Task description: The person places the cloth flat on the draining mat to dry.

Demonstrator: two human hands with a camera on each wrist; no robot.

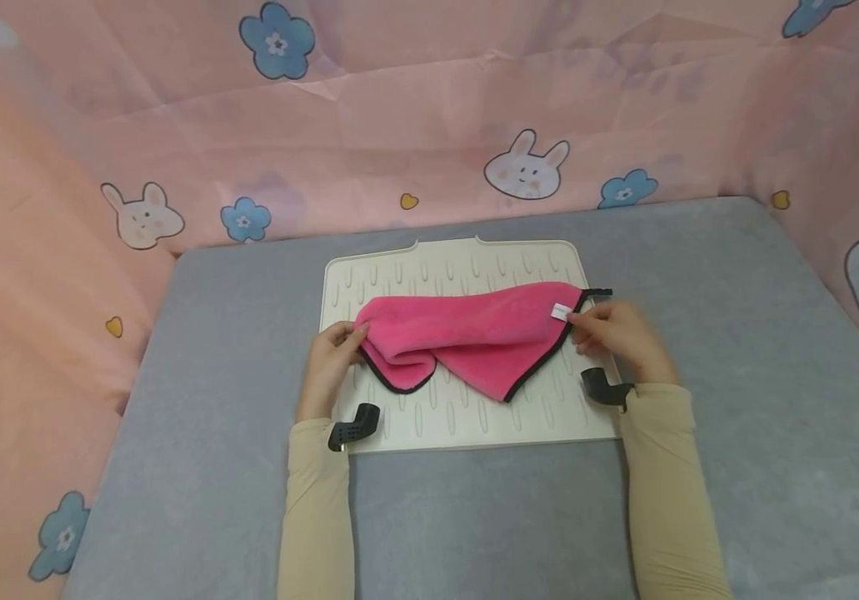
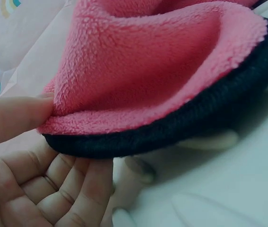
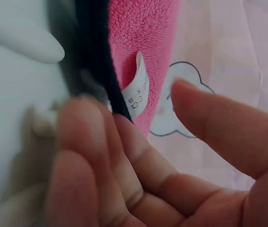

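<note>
A fluffy pink towel [image 1: 466, 325] with black edging lies folded and rumpled over a cream ridged drying mat [image 1: 459, 433]. At the towel's left end, my left hand [image 1: 330, 367] pinches a corner; the left wrist view shows the thumb on the pink pile and fingers under the black edging [image 2: 124, 142]. Beside the right end is my right hand [image 1: 624, 337], near a white label [image 1: 561, 312]. In the right wrist view its fingertips are at the edging below the label [image 3: 137, 94], while the thumb [image 3: 209, 113] stands apart from the cloth.
A black hanging loop [image 1: 597, 292] sticks out at the towel's upper right. The mat lies on a grey table [image 1: 212, 417]. Pink curtains [image 1: 399, 108] with rabbits and flowers stand behind and at both sides. Black wrist camera mounts [image 1: 354, 427] project over the mat.
</note>
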